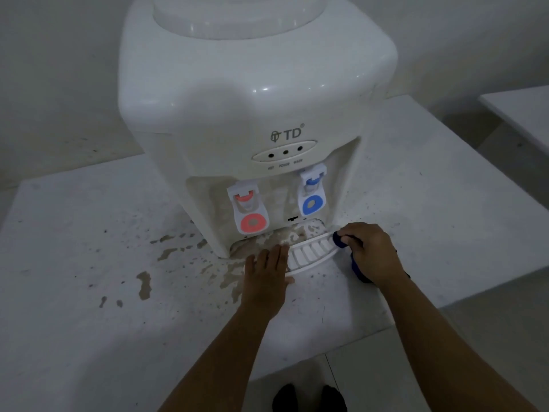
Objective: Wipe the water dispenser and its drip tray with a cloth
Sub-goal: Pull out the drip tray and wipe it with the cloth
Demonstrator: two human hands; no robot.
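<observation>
We note the slotted drip tray (309, 254) at the near foot of the TD water dispenser (252, 114), its long axis running left–right and its curved front facing us. Our right hand (371, 251) pinches the blue cloth (338, 239) against the tray's right end. Our left hand (267, 272) lies flat, fingers straight, on its left end.

Your water dispenser (255, 114) sits at the counter's (89, 292) back edge — drip tray (309, 254) before it, cloth (338, 239) at the tray's right end.
</observation>
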